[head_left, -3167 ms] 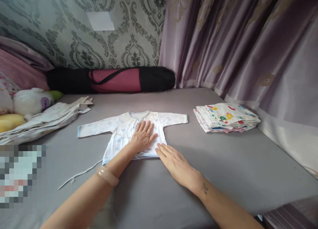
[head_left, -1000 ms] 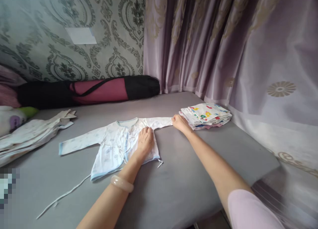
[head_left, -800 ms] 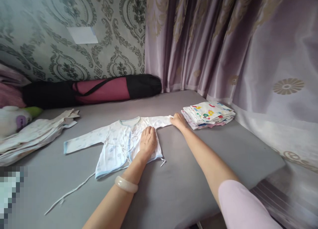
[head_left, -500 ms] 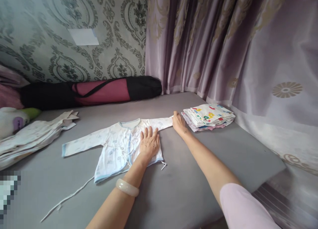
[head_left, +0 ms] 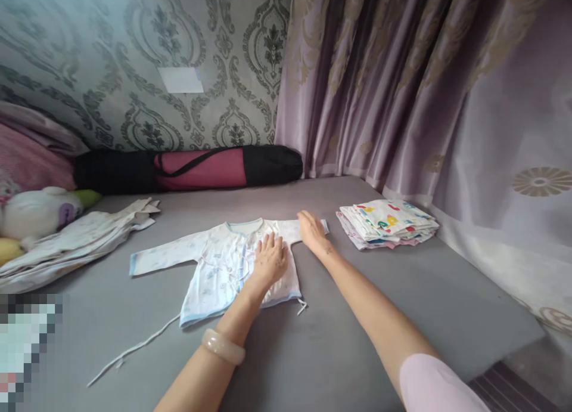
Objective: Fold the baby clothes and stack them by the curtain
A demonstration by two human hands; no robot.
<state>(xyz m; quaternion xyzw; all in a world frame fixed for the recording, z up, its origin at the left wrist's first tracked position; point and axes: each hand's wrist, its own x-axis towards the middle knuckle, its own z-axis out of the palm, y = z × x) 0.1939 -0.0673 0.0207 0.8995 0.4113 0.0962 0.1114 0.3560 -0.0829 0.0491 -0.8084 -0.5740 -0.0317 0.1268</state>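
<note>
A white baby shirt (head_left: pixel 214 275) with pale blue trim lies spread flat, both sleeves stretched out sideways and a long white tie string trailing toward the lower left. My left hand (head_left: pixel 270 260) is open, palm down on the shirt's chest, with a pale bangle (head_left: pixel 223 346) on its wrist. Over the right-hand sleeve rests my right hand (head_left: pixel 311 230), its fingers laid across the cloth; the sleeve's cuff (head_left: pixel 325 226) shows just beyond it. Part of the sleeve is hidden under that hand.
A folded pile of printed baby clothes (head_left: pixel 388 224) lies to the right on the grey sheet (head_left: pixel 402 281). Loose light garments (head_left: pixel 84 239) and a plush toy (head_left: pixel 40 212) are at the left. A black and maroon long bag (head_left: pixel 201 169) lies along the wall, beside purple curtains (head_left: pixel 357 102).
My right hand has let go of the cuff and moved inward along the sleeve, now lying on it. My left hand stays on the shirt. The view has shifted slightly left.
</note>
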